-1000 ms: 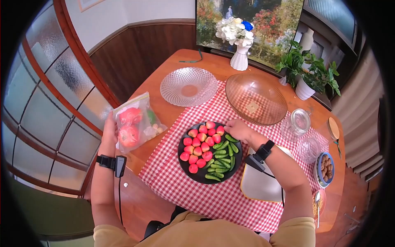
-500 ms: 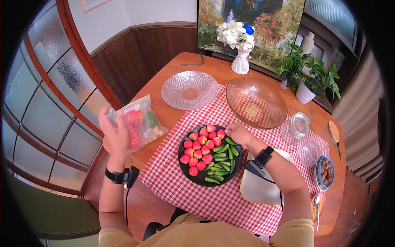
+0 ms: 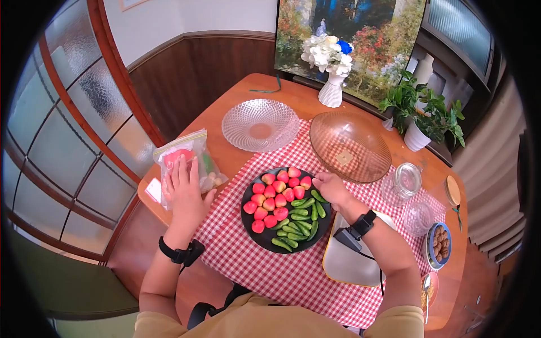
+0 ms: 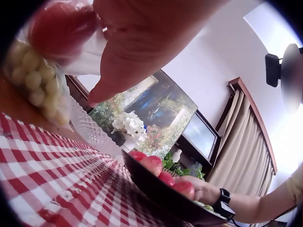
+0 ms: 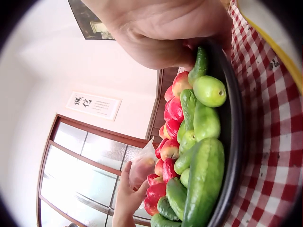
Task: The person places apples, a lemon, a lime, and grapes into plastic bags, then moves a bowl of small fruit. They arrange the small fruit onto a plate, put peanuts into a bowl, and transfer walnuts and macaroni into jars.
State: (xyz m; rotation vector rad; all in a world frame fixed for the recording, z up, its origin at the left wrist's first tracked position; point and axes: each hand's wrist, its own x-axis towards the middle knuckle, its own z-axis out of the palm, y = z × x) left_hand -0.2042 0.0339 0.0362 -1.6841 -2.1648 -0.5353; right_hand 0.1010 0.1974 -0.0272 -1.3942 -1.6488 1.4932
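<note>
In the head view, my left hand (image 3: 186, 197) lies spread over a clear zip bag (image 3: 194, 147) with red and green things inside, fingertips on its front. The left wrist view shows pale round fruits (image 4: 33, 80) in that bag, below my left hand (image 4: 142, 42). My right hand (image 3: 332, 188) pinches the upper right rim of a black plate (image 3: 264, 239). Small red apples (image 3: 269, 203) fill its left side and small cucumbers (image 3: 314, 228) its right. In the right wrist view, my right hand (image 5: 165, 28) hides part of the rim beside the cucumbers (image 5: 206, 175).
Behind the plate stand a clear glass bowl (image 3: 260, 110) and an amber bowl (image 3: 349, 129). A white tray (image 3: 344, 262) lies right of the plate on the checked cloth (image 3: 242, 270). Glass jars (image 3: 407, 179), a bowl of walnuts (image 3: 440, 245) and a spoon (image 3: 426, 296) are farther right.
My left hand has moved from the bag's left edge, lifting away, then across to its front. My right hand has stayed at the plate's rim. The head view has shifted slightly.
</note>
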